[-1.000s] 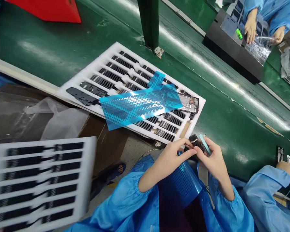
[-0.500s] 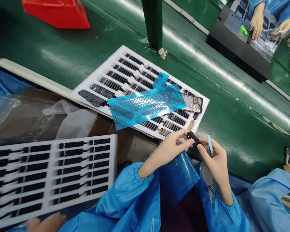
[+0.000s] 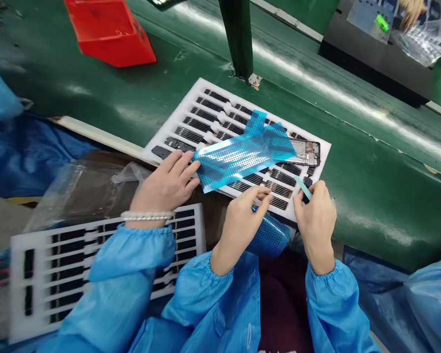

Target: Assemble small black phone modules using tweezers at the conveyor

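right hand (image 3: 316, 218): narrow grip. thumb and forefinger pinch a pale blue strip (image 3: 302, 188), which slants up and away from the fingertips. the hand sits at the near right corner of the white foam tray (image 3: 191, 100). a small black part (image 3: 307, 182) shows just beside the strip, at the tray's edge. whether it is held or lies there cannot be told.

left hand (image 3: 242, 220): fingers drawn together, tips at the near edge of the tray. a curled blue film (image 3: 270, 236), dotted with holes, comes out from under the palm, between the two hands. whether the grip closes on it cannot be told.

tray: lies at an angle on the green surface (image 3: 371, 196), close to its near edge. rows of slim dark parts fill its slots. a long perforated film (image 3: 242, 156) lies across the rows. a phone frame (image 3: 307, 153) lies at the tray's right end, partly under that film.

co-worker's hand (image 3: 167, 184): blue sleeve, bead bracelet. it rests flat on the tray's left end, fingertips touching the long perforated film.

surroundings:
- a second foam tray (image 3: 33, 255) sits off the surface, beyond its near edge, partly under the co-worker's sleeve.
- a clear plastic bag (image 3: 81, 191) lies between the two trays.
- a red bin (image 3: 110, 29) stands toward the far left of the surface.
- a green post (image 3: 238, 39) rises just behind the tray.
- a black box (image 3: 367, 59) sits at the far right edge.
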`<state>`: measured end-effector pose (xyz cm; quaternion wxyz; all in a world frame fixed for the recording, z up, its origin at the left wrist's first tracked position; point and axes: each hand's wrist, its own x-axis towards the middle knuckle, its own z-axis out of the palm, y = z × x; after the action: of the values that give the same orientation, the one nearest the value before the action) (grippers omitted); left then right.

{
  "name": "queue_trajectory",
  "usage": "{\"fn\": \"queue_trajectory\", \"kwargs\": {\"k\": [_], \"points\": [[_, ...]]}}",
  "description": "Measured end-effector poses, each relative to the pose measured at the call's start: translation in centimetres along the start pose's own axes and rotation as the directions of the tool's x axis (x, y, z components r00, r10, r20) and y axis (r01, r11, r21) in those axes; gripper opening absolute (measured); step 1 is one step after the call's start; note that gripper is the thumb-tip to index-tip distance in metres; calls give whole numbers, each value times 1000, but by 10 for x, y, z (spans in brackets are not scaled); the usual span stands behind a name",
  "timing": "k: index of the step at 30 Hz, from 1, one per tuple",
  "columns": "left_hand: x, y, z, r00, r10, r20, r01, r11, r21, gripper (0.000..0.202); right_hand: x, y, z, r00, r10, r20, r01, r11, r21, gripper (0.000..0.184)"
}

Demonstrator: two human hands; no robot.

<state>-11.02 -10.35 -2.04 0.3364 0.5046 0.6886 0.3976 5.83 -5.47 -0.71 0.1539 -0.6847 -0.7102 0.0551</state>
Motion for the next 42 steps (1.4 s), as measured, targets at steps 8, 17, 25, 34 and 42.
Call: {"fn": "queue_trajectory", "kwargs": {"k": [8, 17, 25, 34, 42], "points": [[-1, 0, 2, 997, 80, 13, -80, 996, 47, 19, -5, 0, 1, 990, -97, 100, 114, 977, -181, 16], [-4, 0, 1, 993, 117, 2, -117, 989, 85, 16, -11, 26, 1, 984, -160, 76, 145, 974, 171, 31], [-16, -2, -7, 978, 199, 66, -209, 943, 257, 22, 0, 39, -11, 946, -294, 140, 260, 940, 220, 31], [-35, -17, -4, 954, 292, 64, -290, 851, 438, 26, 15, 18, -13, 710, -525, 468, 549, 830, 98, 27], [-47, -45, 15, 910, 405, -93, -339, 852, 399, 27, 30, -11, -32, 664, -454, 594, 625, 773, -107, 18]]}}
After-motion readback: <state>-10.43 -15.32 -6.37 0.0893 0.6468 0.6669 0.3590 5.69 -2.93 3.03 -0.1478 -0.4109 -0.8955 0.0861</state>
